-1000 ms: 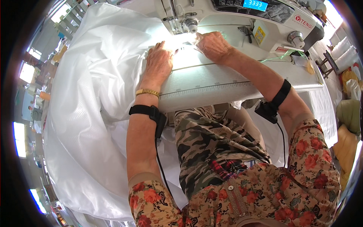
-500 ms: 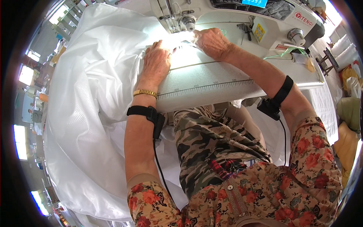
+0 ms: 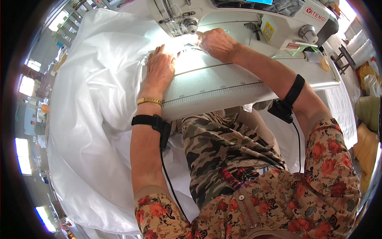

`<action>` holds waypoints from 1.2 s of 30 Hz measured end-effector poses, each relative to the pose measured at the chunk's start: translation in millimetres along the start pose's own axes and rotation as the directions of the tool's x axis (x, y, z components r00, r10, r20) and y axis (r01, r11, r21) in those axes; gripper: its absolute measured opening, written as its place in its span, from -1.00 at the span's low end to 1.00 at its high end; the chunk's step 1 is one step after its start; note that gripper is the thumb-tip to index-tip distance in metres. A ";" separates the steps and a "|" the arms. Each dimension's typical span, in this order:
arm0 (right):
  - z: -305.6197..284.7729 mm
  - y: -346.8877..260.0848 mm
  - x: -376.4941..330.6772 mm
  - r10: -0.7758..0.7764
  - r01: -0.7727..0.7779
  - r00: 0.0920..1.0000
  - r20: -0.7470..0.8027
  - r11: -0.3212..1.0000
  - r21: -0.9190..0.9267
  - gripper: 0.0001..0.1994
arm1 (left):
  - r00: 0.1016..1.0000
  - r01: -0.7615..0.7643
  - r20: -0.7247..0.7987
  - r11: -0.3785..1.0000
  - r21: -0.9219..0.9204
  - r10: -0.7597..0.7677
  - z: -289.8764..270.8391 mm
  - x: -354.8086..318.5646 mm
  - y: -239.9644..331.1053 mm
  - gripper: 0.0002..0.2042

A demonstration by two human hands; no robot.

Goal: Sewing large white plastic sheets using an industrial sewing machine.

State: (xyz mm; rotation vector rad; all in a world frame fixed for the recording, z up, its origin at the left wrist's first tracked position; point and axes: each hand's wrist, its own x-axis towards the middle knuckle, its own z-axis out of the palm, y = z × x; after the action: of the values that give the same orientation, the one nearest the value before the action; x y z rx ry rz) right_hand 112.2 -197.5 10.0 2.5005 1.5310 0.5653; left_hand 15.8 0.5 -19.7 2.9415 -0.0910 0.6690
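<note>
A large white fabric (image 3: 95, 131) is heaped over the left of the sewing machine's table and hangs down beside my lap. My left hand (image 3: 161, 65) lies flat on its edge, fingers stretched toward the needle area, a gold watch band at the wrist. Just right of the needle, my right hand (image 3: 217, 43) has its fingers bent and pressed together. Strong lamp glare washes out its fingertips and whatever they pinch. The white sewing machine (image 3: 223, 18) stands over both hands, its tension dial (image 3: 190, 26) directly above the bright spot.
A ruler scale (image 3: 213, 91) runs along the table's front edge. Small black snips (image 3: 252, 30) lie behind my right hand. Green strips (image 3: 294, 51) rest near the handwheel (image 3: 308, 34). A dark stool (image 3: 344, 59) and full sacks (image 3: 367, 113) stand at the right.
The whole view has shifted slightly, with the machine now a little farther left and higher. Both hands keep nearly the same places by the needle.
</note>
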 end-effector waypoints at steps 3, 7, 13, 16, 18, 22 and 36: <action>-0.9 1.3 1.7 -0.015 0.017 0.997 0.076 1.000 -0.021 -0.87 | 1.000 -0.017 -0.016 1.000 -0.007 0.017 -0.9 0.6 -0.2 -0.77; -0.3 2.0 -0.4 -0.037 0.037 0.999 0.012 0.999 0.008 -0.86 | 0.999 -0.036 -0.005 0.999 0.006 0.036 -1.8 1.4 -0.5 -0.77; 0.6 4.4 -4.8 0.045 -0.045 0.999 0.008 0.999 0.004 -0.87 | 1.000 -0.007 0.014 1.000 0.021 0.007 -0.9 0.8 -2.1 -0.75; 2.7 7.2 -8.2 0.102 -0.105 0.992 0.071 0.994 0.041 -0.86 | 0.999 -0.038 -0.014 0.999 -0.005 0.038 0.5 1.3 -3.0 -0.77; 7.0 8.3 -9.1 0.121 -0.125 0.991 0.055 0.989 0.083 -0.86 | 1.000 0.006 0.021 0.999 0.037 -0.007 1.4 1.7 -3.4 -0.77; 22.2 8.3 -8.4 0.050 -0.034 0.984 -0.172 0.995 0.096 -0.85 | 0.992 -0.098 -0.072 0.995 0.028 0.100 0.5 0.6 -6.0 -0.79; 28.9 -1.9 -17.0 0.251 -0.229 0.956 -0.153 0.962 0.146 -0.87 | 0.995 -0.096 0.013 0.995 0.032 0.096 -12.6 -1.5 5.9 -0.83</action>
State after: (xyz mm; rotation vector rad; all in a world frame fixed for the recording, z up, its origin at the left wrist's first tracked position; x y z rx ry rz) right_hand 115.2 -209.8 -21.1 2.8263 1.3623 0.7572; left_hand 8.5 -3.5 -8.5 2.9883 -0.2259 0.6722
